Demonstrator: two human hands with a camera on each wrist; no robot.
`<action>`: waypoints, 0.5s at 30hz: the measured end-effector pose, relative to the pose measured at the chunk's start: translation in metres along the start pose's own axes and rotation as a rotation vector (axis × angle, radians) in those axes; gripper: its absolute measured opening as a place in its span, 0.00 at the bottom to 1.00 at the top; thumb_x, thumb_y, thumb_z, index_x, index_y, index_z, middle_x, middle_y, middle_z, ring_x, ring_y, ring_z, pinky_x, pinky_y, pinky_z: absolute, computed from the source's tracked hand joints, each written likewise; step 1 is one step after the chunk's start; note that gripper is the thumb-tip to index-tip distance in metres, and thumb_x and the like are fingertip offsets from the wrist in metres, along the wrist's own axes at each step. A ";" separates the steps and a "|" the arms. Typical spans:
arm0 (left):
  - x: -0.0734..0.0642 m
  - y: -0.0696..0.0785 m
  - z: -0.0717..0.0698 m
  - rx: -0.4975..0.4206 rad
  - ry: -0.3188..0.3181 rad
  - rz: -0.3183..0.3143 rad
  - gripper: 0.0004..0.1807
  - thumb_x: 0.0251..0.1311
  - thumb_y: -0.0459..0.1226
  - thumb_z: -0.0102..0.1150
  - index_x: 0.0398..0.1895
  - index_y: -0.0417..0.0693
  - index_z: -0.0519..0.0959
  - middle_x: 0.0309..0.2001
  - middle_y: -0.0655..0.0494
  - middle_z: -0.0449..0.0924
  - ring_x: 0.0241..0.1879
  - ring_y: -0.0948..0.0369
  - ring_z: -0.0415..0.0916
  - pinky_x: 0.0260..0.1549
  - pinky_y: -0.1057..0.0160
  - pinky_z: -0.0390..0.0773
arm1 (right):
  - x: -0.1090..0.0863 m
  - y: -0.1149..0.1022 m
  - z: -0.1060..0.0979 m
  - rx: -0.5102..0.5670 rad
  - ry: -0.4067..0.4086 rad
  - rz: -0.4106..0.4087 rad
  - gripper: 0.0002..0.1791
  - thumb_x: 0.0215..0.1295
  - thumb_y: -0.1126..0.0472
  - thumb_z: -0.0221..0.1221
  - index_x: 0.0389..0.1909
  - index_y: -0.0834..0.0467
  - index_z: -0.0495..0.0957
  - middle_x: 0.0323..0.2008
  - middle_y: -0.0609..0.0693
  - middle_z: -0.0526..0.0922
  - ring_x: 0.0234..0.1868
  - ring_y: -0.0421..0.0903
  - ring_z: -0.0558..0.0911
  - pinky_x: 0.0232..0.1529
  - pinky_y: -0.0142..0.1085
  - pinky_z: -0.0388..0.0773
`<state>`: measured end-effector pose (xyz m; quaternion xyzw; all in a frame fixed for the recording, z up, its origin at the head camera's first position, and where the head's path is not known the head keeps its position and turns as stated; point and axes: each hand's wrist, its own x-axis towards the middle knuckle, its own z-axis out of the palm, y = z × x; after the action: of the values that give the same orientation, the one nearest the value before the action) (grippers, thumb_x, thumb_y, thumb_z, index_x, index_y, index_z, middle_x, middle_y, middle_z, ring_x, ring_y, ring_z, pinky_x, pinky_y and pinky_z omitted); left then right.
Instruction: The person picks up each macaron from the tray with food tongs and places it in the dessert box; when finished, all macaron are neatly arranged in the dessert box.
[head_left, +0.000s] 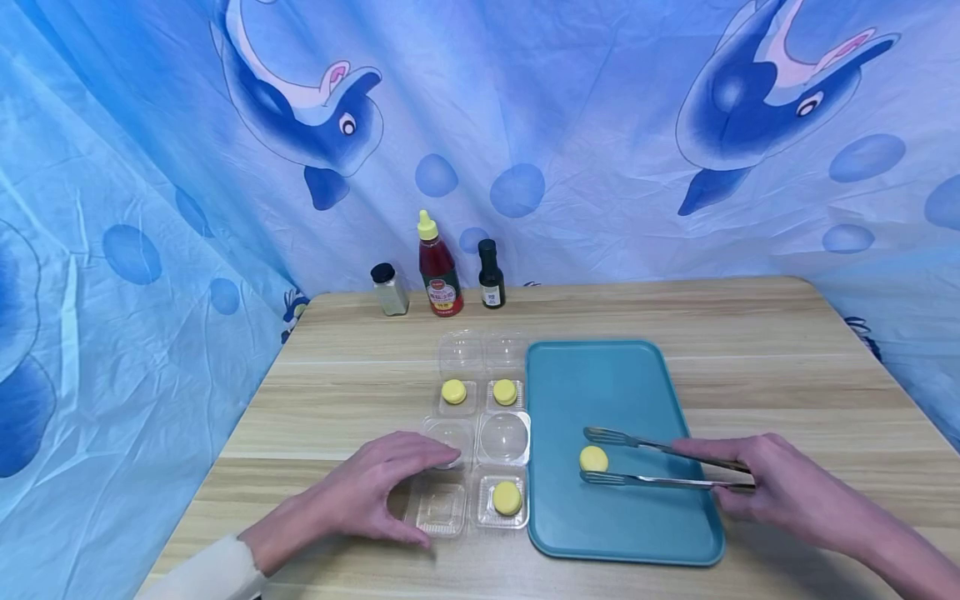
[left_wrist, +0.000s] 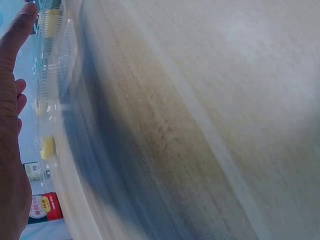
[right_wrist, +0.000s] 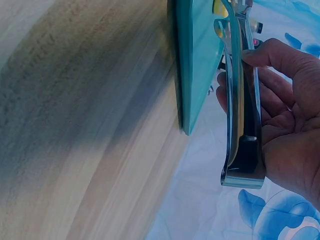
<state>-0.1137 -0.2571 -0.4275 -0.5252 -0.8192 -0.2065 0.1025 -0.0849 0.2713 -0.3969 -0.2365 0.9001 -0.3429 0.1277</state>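
Note:
My right hand [head_left: 783, 496] holds metal tongs [head_left: 652, 481] over the blue-green tray [head_left: 607, 375]. Between the spread tong tips lies a yellow macaron [head_left: 593, 458] on the tray; whether both tips touch it I cannot tell. In the right wrist view the tongs [right_wrist: 250, 160] rest between thumb and fingers. My left hand [head_left: 375, 479], thumb and fingers apart, is beside an empty clear plastic box [head_left: 441, 507] at the front left, its fingertips over the raised lid [head_left: 450, 433]. Yellow macarons sit in three other boxes: front right [head_left: 507, 498], back left [head_left: 453, 392] and back right [head_left: 505, 392].
At the table's back edge stand a black-capped shaker jar [head_left: 390, 292], a red sauce bottle [head_left: 441, 279] and a small dark bottle [head_left: 491, 279]. A blue dolphin-print curtain [head_left: 562, 125] hangs behind the wooden table [head_left: 787, 358]. The boxes sit close against the tray's left side.

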 end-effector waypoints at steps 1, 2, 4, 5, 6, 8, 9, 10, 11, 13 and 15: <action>0.000 0.000 0.000 0.008 0.008 0.019 0.59 0.40 0.66 0.83 0.74 0.47 0.74 0.69 0.57 0.78 0.66 0.57 0.77 0.62 0.44 0.80 | 0.000 0.001 0.000 -0.005 0.001 -0.001 0.33 0.61 0.69 0.73 0.69 0.51 0.81 0.63 0.59 0.83 0.34 0.33 0.75 0.19 0.29 0.69; -0.001 0.000 0.000 0.011 0.011 0.028 0.58 0.40 0.66 0.83 0.74 0.47 0.74 0.69 0.57 0.79 0.66 0.57 0.77 0.62 0.44 0.81 | 0.000 0.002 0.001 -0.013 0.007 -0.005 0.33 0.61 0.69 0.73 0.69 0.51 0.82 0.63 0.58 0.84 0.36 0.34 0.76 0.19 0.29 0.70; -0.001 0.000 0.000 0.014 0.014 0.041 0.57 0.41 0.66 0.83 0.73 0.47 0.75 0.69 0.57 0.79 0.66 0.57 0.78 0.62 0.45 0.81 | 0.000 0.003 0.001 -0.032 0.018 -0.012 0.33 0.60 0.69 0.73 0.68 0.51 0.82 0.62 0.57 0.85 0.40 0.37 0.78 0.21 0.30 0.72; -0.001 0.000 0.000 0.012 0.014 0.044 0.57 0.41 0.65 0.83 0.73 0.47 0.75 0.69 0.57 0.79 0.66 0.57 0.78 0.62 0.46 0.81 | 0.000 0.004 0.002 -0.035 0.019 -0.013 0.33 0.60 0.69 0.73 0.68 0.51 0.82 0.62 0.57 0.85 0.40 0.36 0.78 0.21 0.30 0.73; -0.002 0.000 0.000 0.011 0.013 0.046 0.56 0.42 0.65 0.83 0.73 0.47 0.76 0.69 0.58 0.79 0.65 0.57 0.78 0.62 0.47 0.81 | 0.000 0.004 0.002 -0.035 0.015 -0.007 0.33 0.60 0.69 0.73 0.67 0.51 0.83 0.61 0.57 0.85 0.41 0.36 0.78 0.22 0.30 0.73; -0.003 0.000 0.001 0.012 0.010 0.045 0.55 0.43 0.64 0.83 0.72 0.47 0.76 0.68 0.59 0.79 0.65 0.58 0.78 0.63 0.48 0.81 | 0.000 0.005 0.003 -0.039 0.009 0.002 0.32 0.60 0.69 0.73 0.67 0.52 0.83 0.61 0.56 0.86 0.42 0.35 0.79 0.25 0.30 0.74; -0.003 0.000 0.001 0.014 0.008 0.044 0.54 0.44 0.64 0.83 0.72 0.47 0.76 0.68 0.59 0.79 0.65 0.58 0.78 0.63 0.49 0.81 | 0.000 0.006 0.003 -0.042 0.007 0.004 0.32 0.59 0.69 0.73 0.67 0.52 0.83 0.61 0.55 0.86 0.43 0.35 0.79 0.27 0.30 0.75; -0.003 0.000 0.001 0.015 0.008 0.044 0.53 0.45 0.64 0.83 0.72 0.47 0.77 0.68 0.59 0.79 0.65 0.59 0.78 0.63 0.49 0.81 | 0.000 0.006 0.003 -0.044 0.004 0.006 0.32 0.60 0.69 0.73 0.67 0.52 0.83 0.60 0.55 0.86 0.44 0.34 0.79 0.28 0.30 0.75; -0.003 0.000 0.001 0.017 0.008 0.044 0.53 0.45 0.63 0.82 0.72 0.47 0.76 0.68 0.59 0.79 0.65 0.59 0.78 0.63 0.49 0.81 | 0.000 0.007 0.003 -0.046 0.004 0.007 0.32 0.60 0.69 0.73 0.67 0.52 0.83 0.60 0.55 0.86 0.45 0.34 0.80 0.29 0.30 0.75; -0.004 0.000 0.002 0.021 0.011 0.045 0.52 0.47 0.63 0.82 0.72 0.47 0.77 0.67 0.59 0.80 0.64 0.59 0.79 0.63 0.49 0.81 | 0.000 0.008 0.003 -0.050 0.001 0.011 0.32 0.60 0.69 0.73 0.66 0.52 0.83 0.60 0.54 0.86 0.47 0.34 0.81 0.31 0.30 0.75; -0.005 -0.001 0.003 0.024 0.012 0.044 0.51 0.47 0.63 0.82 0.72 0.48 0.77 0.67 0.59 0.80 0.64 0.59 0.79 0.63 0.50 0.81 | 0.001 0.009 0.003 -0.047 0.000 0.006 0.32 0.59 0.69 0.73 0.66 0.52 0.83 0.59 0.54 0.87 0.49 0.34 0.82 0.32 0.30 0.76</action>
<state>-0.1122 -0.2599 -0.4316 -0.5405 -0.8093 -0.1973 0.1182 -0.0875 0.2753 -0.4053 -0.2369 0.9086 -0.3212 0.1228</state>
